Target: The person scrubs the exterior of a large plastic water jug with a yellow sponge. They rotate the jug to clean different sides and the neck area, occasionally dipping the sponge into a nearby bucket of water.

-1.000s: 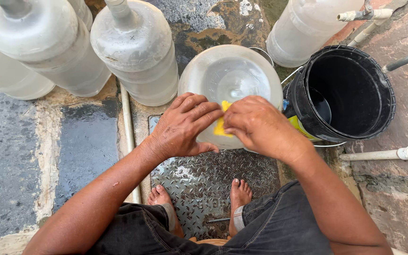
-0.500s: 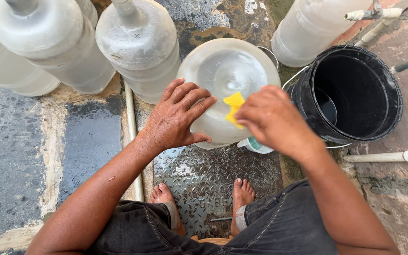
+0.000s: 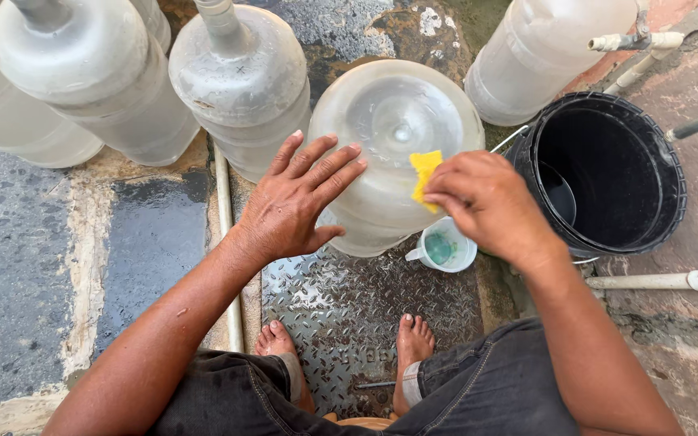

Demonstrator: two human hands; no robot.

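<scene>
Jug: clear, large, upended at frame centre on a metal plate.
Left hand: fingers spread wide, palm flat on the jug's left side.
Right hand: pinching a yellow sponge against the jug's right side.
Cup: white, green liquid inside, just below the jug.
Bucket: black, right of frame.
3 more jugs stand along the upper left.

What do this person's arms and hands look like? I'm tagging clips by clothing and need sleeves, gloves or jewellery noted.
Both arms are bare to the frame's edge, with no sleeves showing. The left hand and right hand wear no gloves, and no rings, watch or bracelets are visible. The fingernails are short. Below, dark grey trousers with rolled-up cuffs show, and the feet are bare.
</scene>
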